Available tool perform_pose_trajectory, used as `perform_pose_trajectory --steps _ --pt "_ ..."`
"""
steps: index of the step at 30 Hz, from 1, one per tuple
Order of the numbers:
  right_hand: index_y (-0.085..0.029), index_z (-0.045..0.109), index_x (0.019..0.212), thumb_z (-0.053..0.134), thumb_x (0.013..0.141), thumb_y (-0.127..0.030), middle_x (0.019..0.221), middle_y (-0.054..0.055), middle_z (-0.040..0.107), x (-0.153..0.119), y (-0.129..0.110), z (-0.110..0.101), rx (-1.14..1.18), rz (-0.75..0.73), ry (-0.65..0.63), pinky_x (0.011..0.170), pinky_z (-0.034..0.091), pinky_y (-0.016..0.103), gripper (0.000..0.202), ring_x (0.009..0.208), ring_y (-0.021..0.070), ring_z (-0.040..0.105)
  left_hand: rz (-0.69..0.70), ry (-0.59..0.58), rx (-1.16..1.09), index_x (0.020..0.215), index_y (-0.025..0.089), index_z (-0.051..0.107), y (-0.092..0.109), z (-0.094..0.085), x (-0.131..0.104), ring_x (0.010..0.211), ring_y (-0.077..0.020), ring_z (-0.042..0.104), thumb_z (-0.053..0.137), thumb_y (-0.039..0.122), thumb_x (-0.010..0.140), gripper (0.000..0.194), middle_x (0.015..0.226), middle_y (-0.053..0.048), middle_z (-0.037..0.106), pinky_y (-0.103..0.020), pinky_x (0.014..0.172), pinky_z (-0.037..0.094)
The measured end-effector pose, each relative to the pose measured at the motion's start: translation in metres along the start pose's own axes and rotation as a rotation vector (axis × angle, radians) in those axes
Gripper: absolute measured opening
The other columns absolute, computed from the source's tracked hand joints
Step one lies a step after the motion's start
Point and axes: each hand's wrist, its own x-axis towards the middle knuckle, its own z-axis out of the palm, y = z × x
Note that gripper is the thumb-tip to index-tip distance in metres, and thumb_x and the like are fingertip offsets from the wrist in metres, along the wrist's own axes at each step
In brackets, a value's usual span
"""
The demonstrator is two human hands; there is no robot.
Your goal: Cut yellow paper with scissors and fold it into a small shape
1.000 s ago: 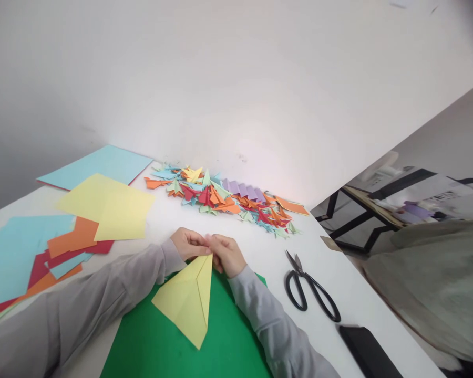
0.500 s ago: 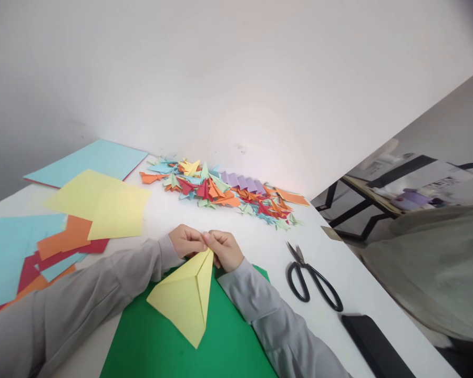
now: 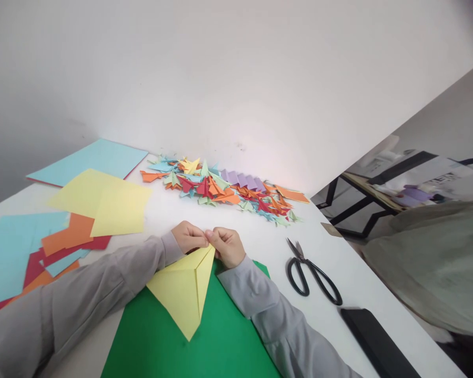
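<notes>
A folded yellow paper [image 3: 185,289], wide at the near end and narrowing to a point at the far end, is over a green sheet [image 3: 224,336]. My left hand [image 3: 188,237] pinches its narrow tip from the left. From the right, my right hand [image 3: 226,247] pinches the same tip, thumb on top. The two hands touch or nearly touch there. Creases run from the tip down the paper. The fingertips under the paper are hidden.
Black-handled scissors [image 3: 313,273] lie partly open on the white table right of my hands, beyond a black case [image 3: 378,341]. Small folded paper planes [image 3: 213,189] line the wall. Coloured sheets [image 3: 118,207] and scraps [image 3: 69,233] cover the left side.
The yellow paper has tilted slightly, its lower corner shifting left and up. Both hands still hold the tip and sit slightly further right in view.
</notes>
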Motion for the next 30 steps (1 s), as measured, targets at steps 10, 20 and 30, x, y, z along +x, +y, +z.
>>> perform_pose_trajectory --steps 10,20,30 --pt "-0.018 0.039 0.039 0.063 0.066 -0.048 0.027 -0.008 0.037 0.0 0.003 -0.004 0.046 -0.028 0.098 0.03 0.015 0.02 0.047 0.026 0.0032 0.027 -0.055 -0.01 -0.021 0.057 0.01 0.064 -0.001 -0.003 0.001 0.033 -0.0051 0.031 0.054 0.023 0.053 0.017 0.033 0.006 0.044 -0.02 0.036 0.017" --pt "-0.018 0.039 0.037 0.065 0.064 -0.047 0.025 -0.007 0.037 0.001 0.001 -0.01 0.052 -0.03 0.155 0.029 0.016 0.02 0.047 0.025 0.0037 0.028 -0.027 -0.013 0.001 0.05 0.011 0.06 0.001 -0.003 -0.001 0.032 -0.0038 0.027 0.053 0.023 0.054 0.014 0.032 0.007 0.039 -0.019 0.035 0.016" --pt "-0.019 0.04 0.036 0.068 0.059 -0.048 0.025 -0.008 0.035 0.003 -0.007 -0.022 0.205 0.015 0.258 0.027 0.015 0.02 0.046 0.024 0.0043 0.028 -0.037 0.023 -0.066 0.053 0.009 0.064 -0.004 -0.005 -0.001 0.033 -0.0054 0.037 0.056 0.021 0.053 0.014 0.035 0.003 0.048 -0.018 0.034 0.023"
